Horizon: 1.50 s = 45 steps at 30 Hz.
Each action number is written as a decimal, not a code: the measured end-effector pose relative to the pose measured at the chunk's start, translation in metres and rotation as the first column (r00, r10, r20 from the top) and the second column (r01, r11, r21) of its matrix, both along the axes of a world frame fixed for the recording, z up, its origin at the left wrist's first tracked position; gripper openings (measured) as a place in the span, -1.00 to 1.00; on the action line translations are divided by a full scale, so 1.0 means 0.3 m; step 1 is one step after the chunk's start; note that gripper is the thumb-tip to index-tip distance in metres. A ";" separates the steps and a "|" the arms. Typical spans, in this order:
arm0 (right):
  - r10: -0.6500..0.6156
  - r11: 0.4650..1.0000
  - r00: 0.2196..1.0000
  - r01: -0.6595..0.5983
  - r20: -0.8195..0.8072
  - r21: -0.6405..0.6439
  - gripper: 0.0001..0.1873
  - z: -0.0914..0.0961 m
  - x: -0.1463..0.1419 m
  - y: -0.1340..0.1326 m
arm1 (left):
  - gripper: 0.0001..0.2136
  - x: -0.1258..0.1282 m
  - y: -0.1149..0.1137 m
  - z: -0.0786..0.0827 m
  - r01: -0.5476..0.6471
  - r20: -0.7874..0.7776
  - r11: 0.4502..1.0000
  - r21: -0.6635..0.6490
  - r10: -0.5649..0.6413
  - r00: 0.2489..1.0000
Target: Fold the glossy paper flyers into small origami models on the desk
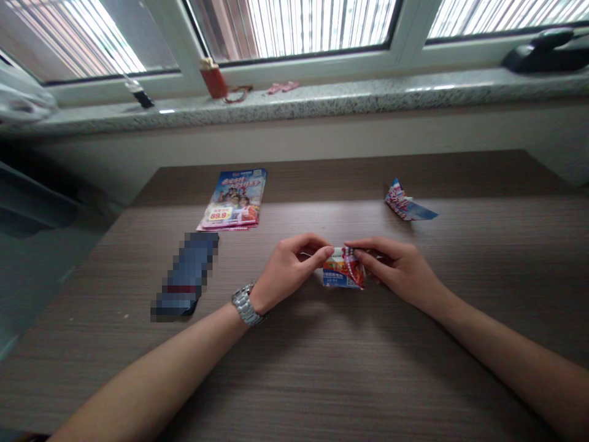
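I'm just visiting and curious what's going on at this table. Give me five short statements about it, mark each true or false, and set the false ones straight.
1. The left hand and the right hand both hold the folded printed paper. True.
2. The watch is on the right wrist. False: it is on the left wrist.
3. A stack of flyers lies on the table. True.
4. The other folded piece lies on the windowsill. False: it lies on the table, beyond the right hand.
5. Something red sits on the windowsill. True.
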State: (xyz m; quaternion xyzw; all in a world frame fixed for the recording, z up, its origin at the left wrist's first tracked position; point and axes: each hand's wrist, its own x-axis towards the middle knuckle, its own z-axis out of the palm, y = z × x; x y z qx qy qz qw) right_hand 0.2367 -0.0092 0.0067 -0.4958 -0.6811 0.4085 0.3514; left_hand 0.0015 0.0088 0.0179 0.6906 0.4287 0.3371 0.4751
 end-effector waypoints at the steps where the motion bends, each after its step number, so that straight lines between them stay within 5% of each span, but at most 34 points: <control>1: 0.009 1.000 1.000 -0.009 0.010 0.016 -0.68 -0.001 0.000 0.000 | -0.71 -0.001 0.000 -0.004 0.011 -0.007 1.000 -0.002 -0.011 1.000; 16: -0.024 1.000 0.999 0.024 0.041 -0.015 -0.63 -0.013 0.001 0.005 | -0.77 0.005 0.003 -0.025 0.110 0.073 0.978 -0.176 -0.098 0.993; 29: -0.144 0.990 0.990 0.144 0.009 -0.008 -0.56 -0.008 0.008 -0.002 | -0.72 -0.014 0.024 -0.062 -0.130 0.122 0.979 -0.156 0.149 0.981; 38: -0.100 0.989 0.983 0.081 -0.152 -0.126 -0.62 -0.019 -0.009 -0.009 | -0.73 0.001 0.001 -0.042 -0.073 0.143 0.980 -0.183 0.100 0.985; 42: -0.133 0.989 0.983 0.122 -0.128 -0.085 -0.67 -0.021 -0.002 0.001 | -0.73 0.003 -0.010 -0.039 -0.032 0.021 0.995 -0.095 0.034 0.999; 45: -0.102 0.994 0.990 0.098 -0.097 -0.052 -0.69 -0.026 0.007 0.008 | -0.71 0.000 -0.012 -0.037 -0.069 -0.126 0.990 0.121 0.085 0.988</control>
